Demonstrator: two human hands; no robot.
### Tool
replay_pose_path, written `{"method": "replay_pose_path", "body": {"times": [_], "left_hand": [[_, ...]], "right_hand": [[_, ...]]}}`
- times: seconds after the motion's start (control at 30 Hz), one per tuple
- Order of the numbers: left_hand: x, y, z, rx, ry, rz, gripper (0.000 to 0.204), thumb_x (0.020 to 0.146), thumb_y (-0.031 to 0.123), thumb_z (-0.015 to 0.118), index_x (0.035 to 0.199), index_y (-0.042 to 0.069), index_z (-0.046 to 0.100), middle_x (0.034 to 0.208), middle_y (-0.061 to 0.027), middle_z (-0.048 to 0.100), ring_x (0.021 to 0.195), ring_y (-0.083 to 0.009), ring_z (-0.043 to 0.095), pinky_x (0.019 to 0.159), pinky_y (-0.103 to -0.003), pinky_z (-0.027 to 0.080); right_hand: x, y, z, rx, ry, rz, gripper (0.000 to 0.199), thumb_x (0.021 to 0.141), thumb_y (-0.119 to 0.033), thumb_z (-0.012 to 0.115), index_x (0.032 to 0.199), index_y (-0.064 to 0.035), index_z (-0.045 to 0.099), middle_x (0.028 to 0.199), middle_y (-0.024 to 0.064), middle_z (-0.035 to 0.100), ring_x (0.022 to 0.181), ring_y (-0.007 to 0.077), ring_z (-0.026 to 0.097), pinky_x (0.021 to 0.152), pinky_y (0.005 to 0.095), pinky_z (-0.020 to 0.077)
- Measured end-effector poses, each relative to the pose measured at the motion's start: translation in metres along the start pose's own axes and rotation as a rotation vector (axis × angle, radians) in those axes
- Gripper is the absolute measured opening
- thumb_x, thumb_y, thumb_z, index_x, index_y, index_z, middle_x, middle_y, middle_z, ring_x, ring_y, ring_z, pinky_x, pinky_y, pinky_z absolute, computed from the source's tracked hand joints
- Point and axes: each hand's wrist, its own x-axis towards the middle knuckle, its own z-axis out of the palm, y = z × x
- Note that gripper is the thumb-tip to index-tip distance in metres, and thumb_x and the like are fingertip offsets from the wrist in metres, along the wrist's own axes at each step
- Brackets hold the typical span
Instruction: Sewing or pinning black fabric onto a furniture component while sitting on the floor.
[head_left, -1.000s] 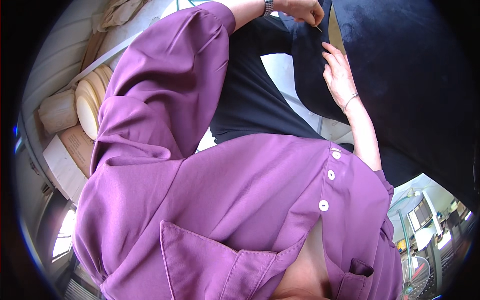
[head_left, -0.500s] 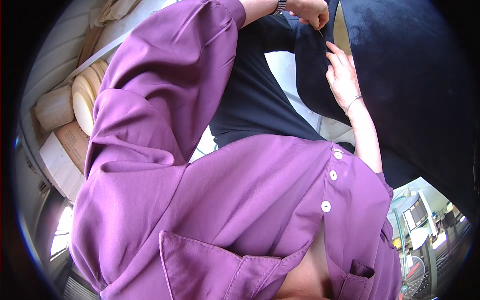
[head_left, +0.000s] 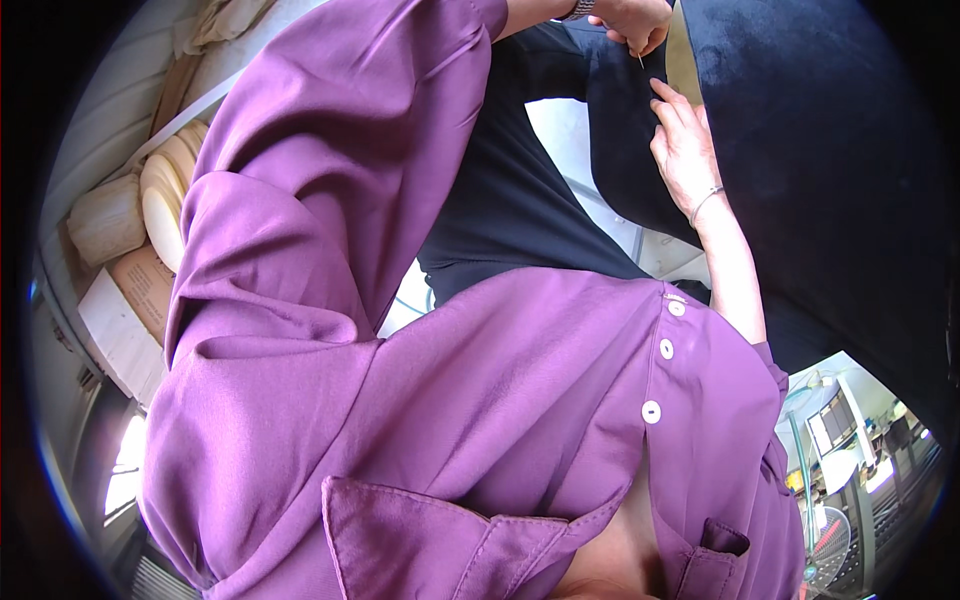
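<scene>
Left hand (head_left: 640,22): at the top edge, knuckles curled, fingertips pointing down and pinched closed on a slim needle-like piece (head_left: 641,60); watch (head_left: 580,9) at the wrist, arm swung out in a rumpled purple sleeve (head_left: 300,230). Right hand (head_left: 687,150): just below it, back upward, fingers lightly bent and aimed up and leftward, wrist nearly straight under a thin bracelet (head_left: 706,203). It lies against black cloth (head_left: 622,135); whether it grips a fold, I cannot tell from here. The cloth: spread beneath both hands, the needle-like piece's tip near the right fingertips.
</scene>
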Motion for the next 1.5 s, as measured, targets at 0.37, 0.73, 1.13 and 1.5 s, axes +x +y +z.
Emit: {"method": "replay_pose_path", "body": {"times": [0.37,0.73,1.13,1.5], "left_hand": [[0.005,-0.015,-0.002,-0.066,-0.084,0.152,0.013,0.083,0.012,0.070,0.092,0.012,0.079,0.068,-0.0042,0.068,0.059,-0.0179,0.063,0.053,-0.034,0.049],[0.004,-0.013,0.002,-0.039,-0.039,0.138,0.014,0.084,0.013,0.069,0.093,0.013,0.078,0.074,-0.0051,0.071,0.064,-0.0193,0.065,0.056,-0.035,0.050],[0.006,-0.016,-0.004,-0.061,-0.110,0.046,0.019,0.086,0.013,0.067,0.098,0.015,0.081,0.077,-0.0033,0.074,0.062,-0.0177,0.066,0.055,-0.032,0.052],[0.006,-0.009,-0.005,-0.030,-0.089,0.006,0.019,0.083,0.013,0.068,0.095,0.015,0.083,0.075,-0.0037,0.073,0.061,-0.0187,0.066,0.053,-0.033,0.051]], "right_hand": [[0.002,-0.001,0.004,-0.087,0.054,-0.054,0.034,0.088,0.005,0.056,0.121,-0.0006,0.061,0.146,0.0085,0.054,0.120,0.0335,0.053,0.108,0.0379,0.0458],[0.003,-0.006,-0.001,-0.104,-0.013,-0.021,0.033,0.087,0.011,0.053,0.119,0.0009,0.057,0.146,0.0154,0.051,0.133,0.0359,0.051,0.113,0.0393,0.0446],[0.004,-0.007,0.000,-0.074,0.009,-0.030,0.036,0.087,0.012,0.055,0.122,0.0006,0.057,0.147,0.0152,0.051,0.133,0.0353,0.051,0.113,0.0378,0.0451],[0.004,-0.010,-0.001,-0.121,-0.015,-0.021,0.038,0.086,0.012,0.056,0.122,-0.0006,0.057,0.147,0.0143,0.051,0.129,0.0347,0.053,0.111,0.0372,0.0467]]}}
